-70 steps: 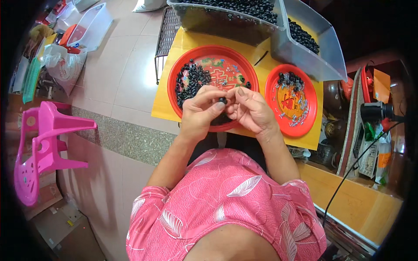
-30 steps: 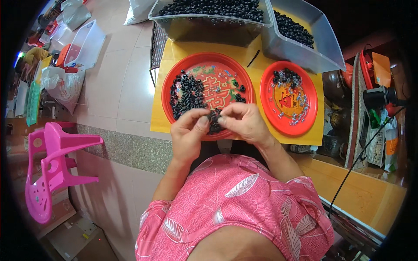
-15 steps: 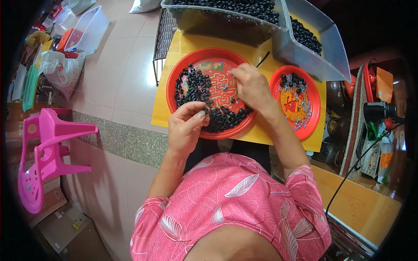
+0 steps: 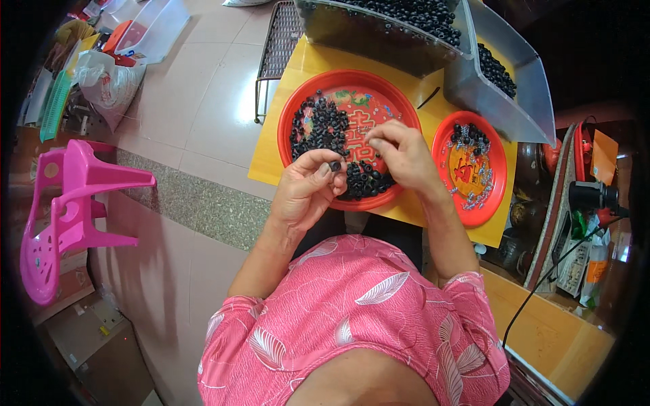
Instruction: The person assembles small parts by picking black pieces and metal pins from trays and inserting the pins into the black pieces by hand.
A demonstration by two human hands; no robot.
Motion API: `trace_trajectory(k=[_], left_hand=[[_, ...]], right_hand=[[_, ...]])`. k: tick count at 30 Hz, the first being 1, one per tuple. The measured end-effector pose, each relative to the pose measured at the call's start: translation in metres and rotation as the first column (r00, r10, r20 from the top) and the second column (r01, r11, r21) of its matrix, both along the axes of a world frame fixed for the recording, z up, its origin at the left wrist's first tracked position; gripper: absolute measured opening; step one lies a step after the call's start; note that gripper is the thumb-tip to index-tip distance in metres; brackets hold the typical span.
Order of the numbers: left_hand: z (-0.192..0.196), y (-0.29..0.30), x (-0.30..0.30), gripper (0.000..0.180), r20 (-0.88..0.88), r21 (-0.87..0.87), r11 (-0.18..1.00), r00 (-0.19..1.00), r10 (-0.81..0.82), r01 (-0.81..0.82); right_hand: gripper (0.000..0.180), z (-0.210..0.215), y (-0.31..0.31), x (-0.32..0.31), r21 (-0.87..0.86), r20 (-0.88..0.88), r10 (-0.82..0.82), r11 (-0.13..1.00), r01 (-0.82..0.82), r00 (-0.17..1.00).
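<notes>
Above a yellow board (image 4: pixel 266 162), the left hand (image 4: pixel 306 187) pinches 1 black bead (image 4: pixel 334 166), while the right hand (image 4: pixel 407 159), apart, has thumb and fingers drawn together, whether around anything I cannot tell, over a red tray (image 4: pixel 345 76) holding loose beads (image 4: pixel 319 126).

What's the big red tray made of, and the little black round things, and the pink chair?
The big red tray looks like smooth, glossy plastic, with an evenly coloured moulded rim. The little black round things seem plastic, maybe rubber: they're slightly shiny, but too small to be sure. The pink chair looks plastic: one bright colour, with cut-out holes.
</notes>
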State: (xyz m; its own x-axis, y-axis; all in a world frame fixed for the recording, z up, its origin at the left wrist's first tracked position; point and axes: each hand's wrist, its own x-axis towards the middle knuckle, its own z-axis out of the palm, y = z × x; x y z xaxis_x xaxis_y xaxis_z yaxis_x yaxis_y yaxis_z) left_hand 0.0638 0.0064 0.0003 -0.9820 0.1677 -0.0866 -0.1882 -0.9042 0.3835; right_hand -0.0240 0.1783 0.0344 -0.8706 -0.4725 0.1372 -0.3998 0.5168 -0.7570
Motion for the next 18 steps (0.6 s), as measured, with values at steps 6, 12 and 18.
trace_trajectory(k=[6, 12, 18], left_hand=[[0.004, 0.012, 0.001, 0.019, 0.012, -0.048, 0.998, 0.999, -0.045, 0.046], [0.009, 0.018, 0.005, 0.017, 0.015, -0.15, 0.989, 1.0, 0.002, 0.0], [0.01, 0.021, 0.009, 0.018, -0.05, -0.339, 0.937, 0.996, 0.067, -0.08]], right_hand=[[0.01, 0.016, -0.008, 0.047, -0.615, 0.361, 0.152, 0.781, 0.112, 0.92], [0.011, 0.012, -0.01, 0.057, -0.555, 0.092, 0.043, 0.831, 0.015, 0.995], [0.012, 0.008, -0.003, 0.055, -0.579, 0.21, 0.129, 0.815, 0.017, 0.969]])
